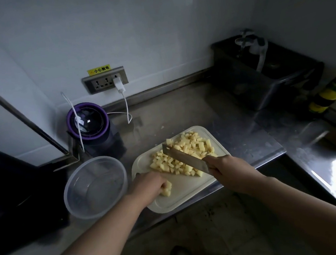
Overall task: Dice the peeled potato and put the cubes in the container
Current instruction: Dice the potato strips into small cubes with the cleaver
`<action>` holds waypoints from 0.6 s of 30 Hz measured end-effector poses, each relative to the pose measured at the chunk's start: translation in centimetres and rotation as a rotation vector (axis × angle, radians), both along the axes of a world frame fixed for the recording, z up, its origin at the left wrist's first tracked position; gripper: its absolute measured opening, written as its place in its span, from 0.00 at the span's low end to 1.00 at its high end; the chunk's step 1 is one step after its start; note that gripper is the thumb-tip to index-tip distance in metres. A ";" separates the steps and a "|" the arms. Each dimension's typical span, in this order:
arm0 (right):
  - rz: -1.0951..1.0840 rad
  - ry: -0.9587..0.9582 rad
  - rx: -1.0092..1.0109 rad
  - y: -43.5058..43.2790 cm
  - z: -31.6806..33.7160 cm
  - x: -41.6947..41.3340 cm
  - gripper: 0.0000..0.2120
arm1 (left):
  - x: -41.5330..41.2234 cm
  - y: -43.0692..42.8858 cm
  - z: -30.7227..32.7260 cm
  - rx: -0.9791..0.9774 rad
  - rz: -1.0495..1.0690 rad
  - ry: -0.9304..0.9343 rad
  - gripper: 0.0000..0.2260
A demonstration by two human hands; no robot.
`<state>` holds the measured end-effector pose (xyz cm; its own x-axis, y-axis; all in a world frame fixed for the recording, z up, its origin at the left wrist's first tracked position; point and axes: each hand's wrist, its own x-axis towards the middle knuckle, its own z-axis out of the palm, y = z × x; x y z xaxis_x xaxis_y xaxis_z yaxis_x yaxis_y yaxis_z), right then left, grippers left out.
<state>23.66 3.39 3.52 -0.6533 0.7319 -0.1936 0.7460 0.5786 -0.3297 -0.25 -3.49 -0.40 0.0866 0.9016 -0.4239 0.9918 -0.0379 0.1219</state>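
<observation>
Steel counter (211, 112), knife (185, 158) pointing far-left over cubes (192, 144)

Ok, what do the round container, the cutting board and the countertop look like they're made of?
Container: likely clear plastic, see-through with a frosted rim. Cutting board: probably white plastic, smooth and matte. Countertop: apparently stainless steel, grey with dull reflections and scuffs.

The knife (185, 159) handle is buried inside the right grip (229, 170). The left grip (149, 185) covers most of a potato chunk (168, 188). The bottles (325, 96) by the right edge are blurred and cut off.
</observation>
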 end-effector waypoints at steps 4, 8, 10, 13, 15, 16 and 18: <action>-0.012 0.009 -0.014 -0.2 0.2 0.0 0.12 | -0.1 0.1 -0.3 0.012 -0.033 0.000 0.10; -0.025 0.021 -0.020 -0.3 0.2 0.0 0.12 | 0.0 -0.1 -0.6 0.059 -0.010 -0.042 0.10; -0.028 0.016 -0.013 -0.4 0.1 0.0 0.12 | -0.2 0.0 -0.5 0.091 0.006 -0.072 0.11; -0.027 0.022 -0.028 -0.5 0.0 0.0 0.12 | -0.6 0.2 -0.1 0.095 -0.025 -0.095 0.11; -0.024 0.033 -0.035 -0.6 0.0 0.0 0.13 | -1.0 0.2 0.0 0.074 -0.056 -0.106 0.11; -0.021 0.038 -0.036 -0.6 -0.1 0.1 0.13 | -1.1 0.1 -0.1 0.059 -0.077 -0.102 0.12; -0.020 0.037 -0.039 -0.6 -0.2 0.2 0.13 | -1.2 -0.1 -0.3 0.031 -0.115 -0.077 0.14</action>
